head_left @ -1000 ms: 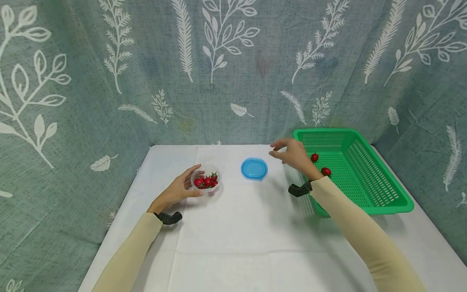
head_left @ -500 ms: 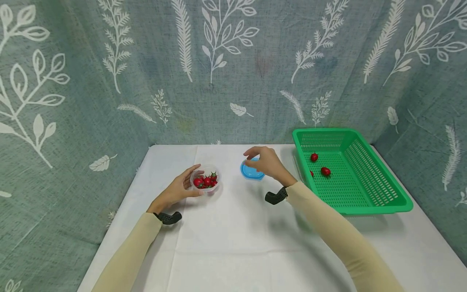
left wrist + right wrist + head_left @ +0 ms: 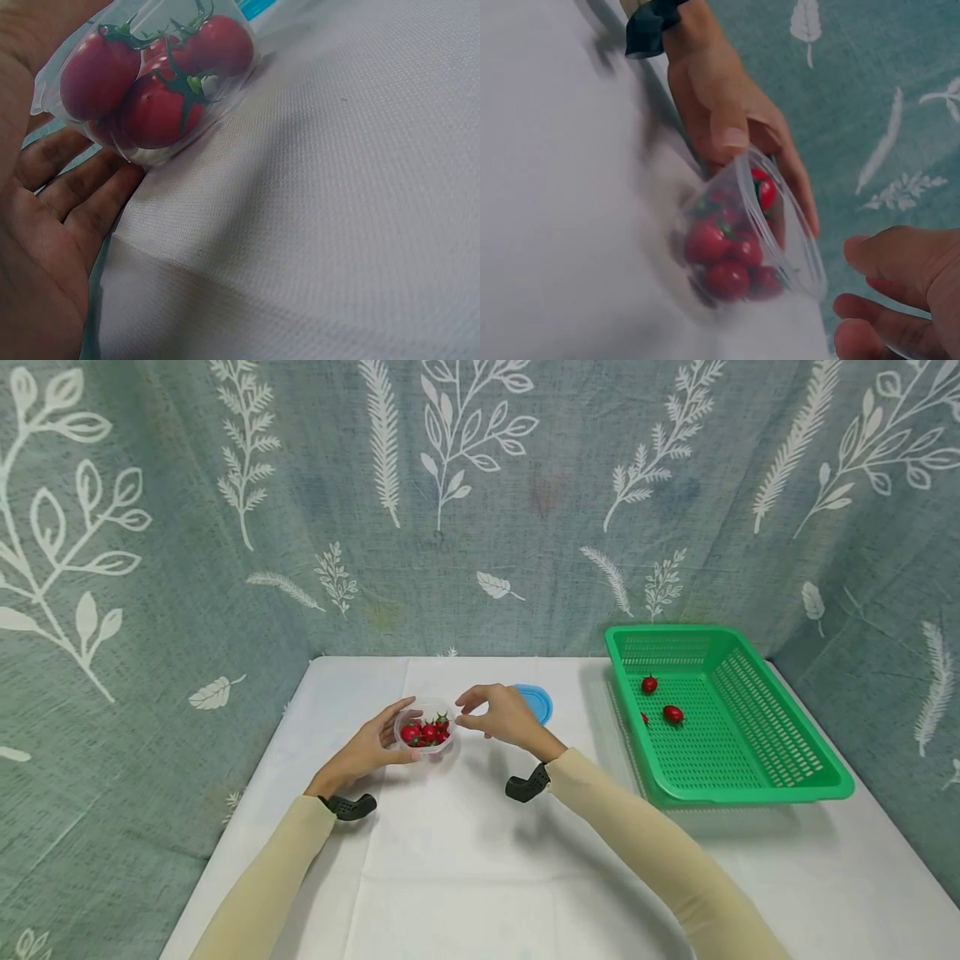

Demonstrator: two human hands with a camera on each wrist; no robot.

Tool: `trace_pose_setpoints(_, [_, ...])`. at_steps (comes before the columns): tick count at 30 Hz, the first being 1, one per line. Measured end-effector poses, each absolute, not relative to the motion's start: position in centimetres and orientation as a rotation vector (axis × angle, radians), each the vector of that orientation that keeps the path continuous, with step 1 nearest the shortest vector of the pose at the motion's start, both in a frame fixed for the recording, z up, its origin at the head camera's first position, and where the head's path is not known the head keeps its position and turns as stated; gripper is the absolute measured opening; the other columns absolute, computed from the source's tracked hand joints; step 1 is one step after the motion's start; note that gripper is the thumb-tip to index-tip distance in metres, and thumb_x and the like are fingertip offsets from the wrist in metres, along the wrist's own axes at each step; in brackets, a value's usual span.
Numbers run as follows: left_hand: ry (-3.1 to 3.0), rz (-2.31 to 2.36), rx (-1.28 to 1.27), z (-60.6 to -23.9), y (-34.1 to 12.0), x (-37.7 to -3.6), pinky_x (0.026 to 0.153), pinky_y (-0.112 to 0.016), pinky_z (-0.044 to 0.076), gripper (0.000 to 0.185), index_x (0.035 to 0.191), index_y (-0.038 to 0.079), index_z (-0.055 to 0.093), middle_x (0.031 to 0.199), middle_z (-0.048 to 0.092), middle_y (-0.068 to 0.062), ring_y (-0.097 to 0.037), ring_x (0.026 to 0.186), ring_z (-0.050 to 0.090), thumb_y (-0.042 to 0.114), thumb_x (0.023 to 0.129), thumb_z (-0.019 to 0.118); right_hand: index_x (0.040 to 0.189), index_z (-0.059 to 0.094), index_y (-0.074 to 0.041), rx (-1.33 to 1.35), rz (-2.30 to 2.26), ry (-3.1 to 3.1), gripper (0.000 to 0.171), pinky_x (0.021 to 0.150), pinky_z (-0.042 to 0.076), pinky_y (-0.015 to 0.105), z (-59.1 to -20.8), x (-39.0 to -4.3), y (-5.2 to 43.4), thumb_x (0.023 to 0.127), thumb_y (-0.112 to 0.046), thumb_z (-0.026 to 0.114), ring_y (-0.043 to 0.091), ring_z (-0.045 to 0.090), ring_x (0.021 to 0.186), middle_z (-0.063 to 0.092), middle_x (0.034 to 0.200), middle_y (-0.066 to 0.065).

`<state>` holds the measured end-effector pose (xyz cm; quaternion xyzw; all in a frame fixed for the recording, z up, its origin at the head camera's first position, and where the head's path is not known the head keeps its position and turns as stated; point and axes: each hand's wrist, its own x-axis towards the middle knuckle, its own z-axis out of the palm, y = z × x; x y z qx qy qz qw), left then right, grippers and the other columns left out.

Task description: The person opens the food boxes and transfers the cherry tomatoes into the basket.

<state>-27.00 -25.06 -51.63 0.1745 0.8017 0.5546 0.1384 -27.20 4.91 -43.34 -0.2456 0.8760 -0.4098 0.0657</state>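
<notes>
While the left hand [image 3: 365,747] cups the clear plastic cup [image 3: 425,730] from its left side, thumb and fingers curled round the wall, the cup stands on the white tablecloth [image 3: 480,860] near the middle of the table. It contains several red cherry tomatoes [image 3: 424,732] with green stems. The right hand [image 3: 501,717] hovers just beside the cup's right rim, fingers loosely curled and apart, thumb and forefinger close to each other but gripping nothing. Directly behind this hand lies the blue lid [image 3: 537,702], flat on the cloth and partly hidden by the fingers. To the right, well apart from the cup, stands the green basket [image 3: 780,781], with three loose tomatoes [image 3: 672,714] on its perforated floor. Both forearms wear beige sleeves [image 3: 652,852], each with a black wrist mount [image 3: 527,786].
</notes>
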Motion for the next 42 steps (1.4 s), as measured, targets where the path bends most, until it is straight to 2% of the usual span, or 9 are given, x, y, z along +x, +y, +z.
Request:
trace_pose_setpoints(4, [2.315,1.602,0.509,-51.7,-25.1,-27.0,0.124,-0.055,0.023,0.105,0.165,0.03,0.023,0.168,0.024,-0.006,-0.031,0.155,0.023,0.033,0.083,0.089,0.124,0.073,-0.009,-0.759,-1.235,2.612,0.033,0.057,0.058,0.03,-43.8,-26.9,3.6,0.096,-0.026,0.077,0.035,0.072,0.068,0.075,0.112,0.007])
trace_pose_setpoints(10, [2.3,1.61,0.538,-51.6,-25.2,-26.9,0.123,-0.051,0.028,0.101,0.163,0.038,0.025,0.167,0.028,-0.004,-0.03,0.153,0.027,0.032,0.084,0.089,0.122,0.074,-0.01,-0.769,-1.233,2.593,0.032,0.054,0.057,0.028,-44.1,-26.5,1.8,0.095,-0.027,0.077,0.031,0.072,0.065,0.075,0.112,0.006])
trace_pose_setpoints(18, [2.308,1.599,0.539,-51.7,-25.3,-26.9,0.123,-0.053,0.027,0.104,0.165,0.03,0.022,0.169,0.021,-0.002,-0.031,0.154,0.023,0.034,0.085,0.087,0.125,0.074,-0.009,-0.74,-1.208,2.594,0.038,0.051,0.055,0.026,-44.8,-26.5,-0.2,0.095,-0.031,0.077,0.028,0.07,0.06,0.076,0.109,0.003])
trace_pose_setpoints(27, [2.312,1.607,0.536,-51.6,-25.3,-26.6,0.124,-0.055,0.024,0.102,0.166,0.028,0.022,0.169,0.023,-0.003,-0.031,0.155,0.022,0.032,0.086,0.087,0.126,0.074,-0.007,-0.752,-1.14,2.604,0.039,0.045,0.053,0.025,-45.0,-26.3,-1.3,0.095,-0.032,0.077,0.019,0.062,0.044,0.077,0.103,0.003])
trace_pose_setpoints(36, [2.294,1.626,0.554,-51.7,-25.2,-26.5,0.123,-0.054,0.026,0.104,0.166,0.028,0.021,0.165,0.03,-0.002,-0.027,0.153,0.027,0.027,0.086,0.088,0.122,0.076,-0.008,-0.783,-1.1,2.59,0.033,0.042,0.05,0.023,-44.8,-26.1,-2.3,0.098,-0.03,0.074,0.024,0.063,0.044,0.076,0.091,-0.001])
trace_pose_setpoints(42, [2.272,1.641,0.549,-51.5,-25.3,-26.4,0.122,-0.054,0.029,0.105,0.166,0.03,0.022,0.162,0.036,0.0,-0.027,0.152,0.031,0.027,0.084,0.089,0.121,0.077,-0.01,-0.796,-1.036,2.618,0.03,0.043,0.048,0.022,-44.6,-26.0,-3.0,0.098,-0.029,0.073,0.013,0.057,0.043,0.075,0.088,-0.005])
